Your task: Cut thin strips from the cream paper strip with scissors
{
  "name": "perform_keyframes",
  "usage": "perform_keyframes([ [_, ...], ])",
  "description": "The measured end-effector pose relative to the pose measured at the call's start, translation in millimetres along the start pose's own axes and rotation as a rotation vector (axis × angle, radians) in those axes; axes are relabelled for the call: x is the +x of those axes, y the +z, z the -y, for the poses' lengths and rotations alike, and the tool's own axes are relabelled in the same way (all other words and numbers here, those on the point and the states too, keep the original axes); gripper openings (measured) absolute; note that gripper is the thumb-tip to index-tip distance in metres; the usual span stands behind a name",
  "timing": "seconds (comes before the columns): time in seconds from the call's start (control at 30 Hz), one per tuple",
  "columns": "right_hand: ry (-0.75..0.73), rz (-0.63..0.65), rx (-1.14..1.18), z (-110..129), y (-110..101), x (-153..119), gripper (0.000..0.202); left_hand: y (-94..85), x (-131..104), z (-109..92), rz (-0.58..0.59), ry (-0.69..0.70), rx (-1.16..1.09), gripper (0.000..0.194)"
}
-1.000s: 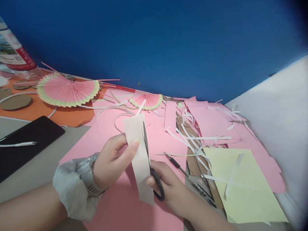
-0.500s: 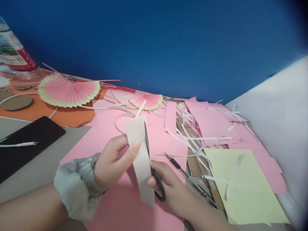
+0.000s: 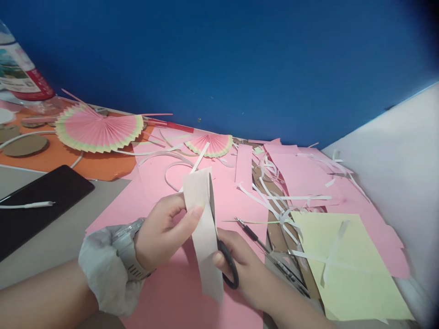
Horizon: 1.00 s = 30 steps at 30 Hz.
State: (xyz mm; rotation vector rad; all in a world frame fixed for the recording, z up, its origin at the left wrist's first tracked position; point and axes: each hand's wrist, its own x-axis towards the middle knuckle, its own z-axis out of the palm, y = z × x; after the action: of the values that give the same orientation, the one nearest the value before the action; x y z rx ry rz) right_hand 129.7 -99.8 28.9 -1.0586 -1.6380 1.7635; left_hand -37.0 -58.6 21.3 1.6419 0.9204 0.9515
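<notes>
My left hand [image 3: 171,228] pinches a white paper strip [image 3: 202,233] between thumb and fingers, holding it upright over pink paper [image 3: 164,301]. Black-handled scissors [image 3: 229,269] are gripped in my right hand [image 3: 247,265], thumb and fingers around the handle loops. Their blades run along the strip's right edge and partly hide behind it. Behind the strip's top, a narrow white strip [image 3: 200,156] slants up to the right; I cannot tell whether the two are joined.
Pleated pink-and-yellow paper fans [image 3: 103,130] lie at the back, near a bottle [image 3: 24,68]. A phone [image 3: 44,205] rests at left. On the right are pens [image 3: 252,233], white paper scraps [image 3: 298,197] and a yellow sheet [image 3: 356,274]. A blue wall [image 3: 219,59] stands behind.
Both hands have shifted slightly to the right and down, together with the white paper strip and the scissors. The grips look the same.
</notes>
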Motion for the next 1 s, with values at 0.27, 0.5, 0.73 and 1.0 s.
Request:
perform_keyframes([
  [0.27, -0.007, 0.004, -0.003, 0.6, -0.3, -0.1, 0.042, 0.5, 1.1, 0.4, 0.008, -0.019, -0.004, 0.03],
  [0.5, 0.01, 0.003, -0.013, 0.0, -1.8, -0.3, 0.042, -0.6, 0.8, 0.7, 0.01, -0.039, 0.035, 0.03],
  [0.73, 0.01, -0.007, -0.014, 1.8, -0.5, -0.2, 0.043, 0.6, -0.8, 0.4, 0.042, -0.05, 0.032, 0.032],
  [1.0, 0.001, -0.012, -0.002, 0.5, -0.3, 0.0, 0.042, 0.2, 0.4, 1.2, 0.059, -0.055, 0.032, 0.032],
])
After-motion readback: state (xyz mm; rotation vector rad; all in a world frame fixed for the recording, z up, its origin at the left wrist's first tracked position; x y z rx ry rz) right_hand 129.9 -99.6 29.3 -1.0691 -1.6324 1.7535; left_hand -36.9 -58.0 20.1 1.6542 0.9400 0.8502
